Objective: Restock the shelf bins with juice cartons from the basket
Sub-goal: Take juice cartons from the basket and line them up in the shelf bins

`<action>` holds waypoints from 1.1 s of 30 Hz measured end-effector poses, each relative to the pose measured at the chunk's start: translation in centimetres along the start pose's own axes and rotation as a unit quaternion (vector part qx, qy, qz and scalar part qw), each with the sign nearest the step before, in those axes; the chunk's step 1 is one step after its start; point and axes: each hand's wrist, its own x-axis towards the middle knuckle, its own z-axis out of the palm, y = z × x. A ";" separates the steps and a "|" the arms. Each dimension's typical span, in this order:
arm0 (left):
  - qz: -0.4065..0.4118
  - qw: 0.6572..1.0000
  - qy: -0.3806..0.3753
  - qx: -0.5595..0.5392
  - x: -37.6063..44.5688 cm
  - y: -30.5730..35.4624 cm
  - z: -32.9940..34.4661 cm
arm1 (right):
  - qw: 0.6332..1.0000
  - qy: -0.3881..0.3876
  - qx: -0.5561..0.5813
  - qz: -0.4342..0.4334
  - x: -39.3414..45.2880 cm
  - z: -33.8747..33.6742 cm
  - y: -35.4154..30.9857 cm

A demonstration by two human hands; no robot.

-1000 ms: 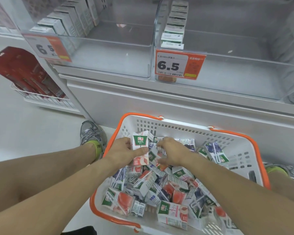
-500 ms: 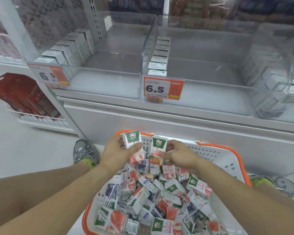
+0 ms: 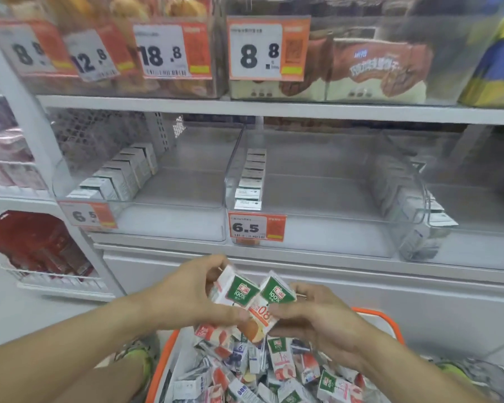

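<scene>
My left hand grips a white and green juice carton above the basket. My right hand grips a second juice carton, tilted, its lower end orange; the two cartons touch. Below them the white basket with an orange rim holds several loose juice cartons. Ahead, two clear shelf bins stand side by side: the left bin has a row of cartons along its left wall, the middle bin has a row of cartons along its left wall.
Orange price tags reading 6.5 hang on the bin fronts. A third clear bin with cartons stands to the right. The shelf above carries packaged snacks and price tags. Red boxes sit in a wire rack at left. My shoes flank the basket.
Both hands have lifted their cartons up out of the basket and brought them together. My view has tilted up, so the upper snack shelf now shows.
</scene>
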 end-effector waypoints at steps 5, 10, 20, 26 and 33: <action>0.003 0.999 0.018 -0.028 0.7 0.2 0.3 | 0.992 0.087 -0.048 -0.084 -1.2 0.4 -1.4; 0.085 0.986 0.104 -0.101 2.5 1.3 0.0 | 0.945 0.175 -0.097 -0.257 -2.4 0.1 -5.6; 0.100 0.981 0.114 -0.124 4.4 0.1 -3.5 | 0.912 0.301 -0.093 -0.263 11.4 -4.8 -16.7; 0.117 0.987 0.091 -0.068 5.2 0.1 -3.6 | 0.895 0.326 -0.215 -0.214 23.2 -6.7 -19.5; 0.116 0.989 0.065 -0.064 5.2 0.1 -4.3 | 0.860 0.363 -0.299 -0.201 26.9 -8.7 -19.5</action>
